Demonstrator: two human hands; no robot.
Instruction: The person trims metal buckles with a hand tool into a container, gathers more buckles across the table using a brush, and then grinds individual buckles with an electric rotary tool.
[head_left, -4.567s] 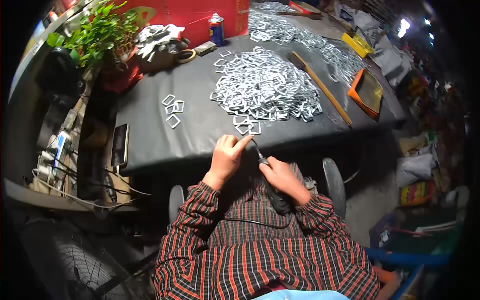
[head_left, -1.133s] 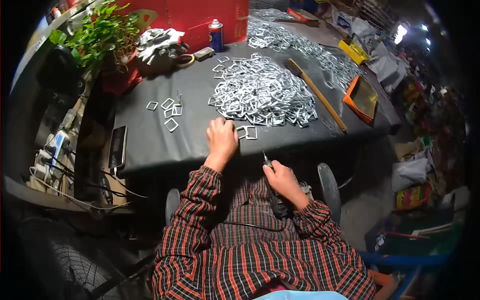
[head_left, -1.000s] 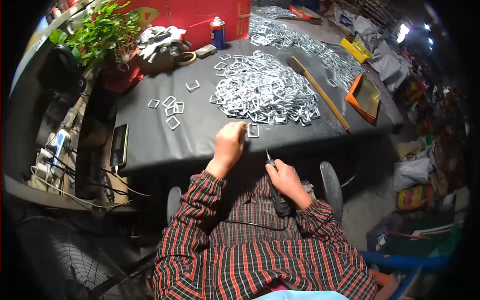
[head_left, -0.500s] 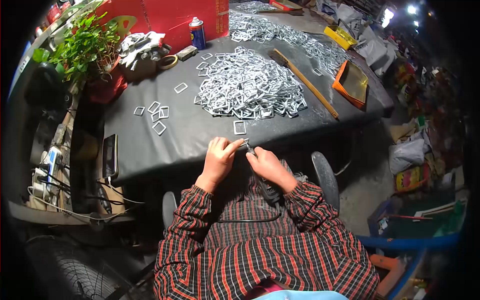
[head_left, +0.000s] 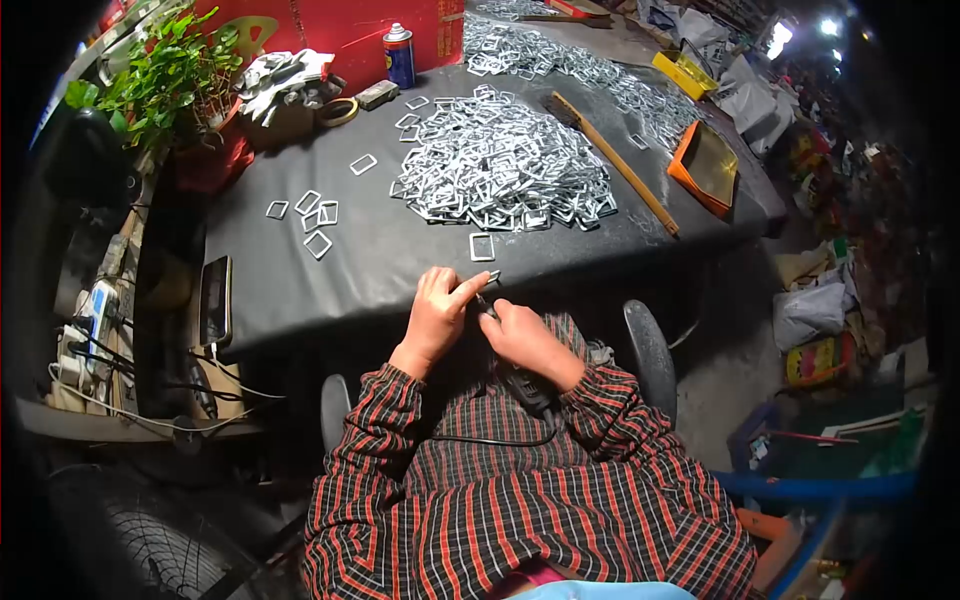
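Head view: my left hand (head_left: 437,308) pinches a small metal frame (head_left: 494,276), nearly edge-on by the black-covered table (head_left: 340,285)'s near edge, seemingly to steady it for the corded handheld power tool (head_left: 530,393) my right hand (head_left: 528,338) is wrapped around; tip contact too small to tell. A loose rectangular frame (head_left: 482,247) lies flat between hands and frame pile (head_left: 505,165), probably for easy reach, others scattered left.

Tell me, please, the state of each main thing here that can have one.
Left hand: pinching a metal frame
Right hand: closed around the rotary tool
Rotary tool: held; whether running, cannot tell
Phone: screen dark, cable plugged in
Spray can: upright
Wooden-handled brush: lying down
Tape roll: lying flat
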